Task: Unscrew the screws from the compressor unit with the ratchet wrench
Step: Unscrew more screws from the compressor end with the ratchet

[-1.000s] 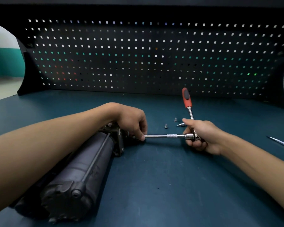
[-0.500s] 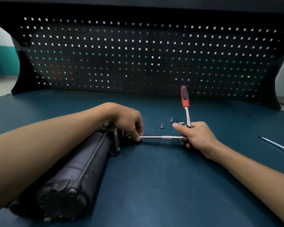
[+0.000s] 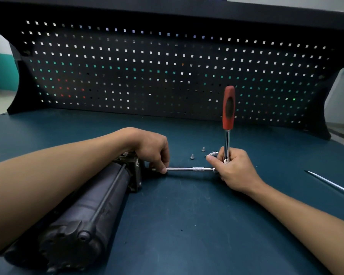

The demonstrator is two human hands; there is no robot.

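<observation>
Black, dull metal compressor unit lies lengthwise on the teal bench top, its round end cap nearest.
At its far end the left hand curls down, fingertips pinching the chrome extension bar where it meets the unit. The right hand wraps its fingers round the ratchet wrench near the head, with the red handle upright. Two loose screws lie just beyond, then the pegboard.

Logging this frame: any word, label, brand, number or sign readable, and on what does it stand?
None can be read. The ratchet wrench has a dark inset on its red handle, with no legible mark; the compressor unit, extension bar and pegboard show no lettering.
</observation>
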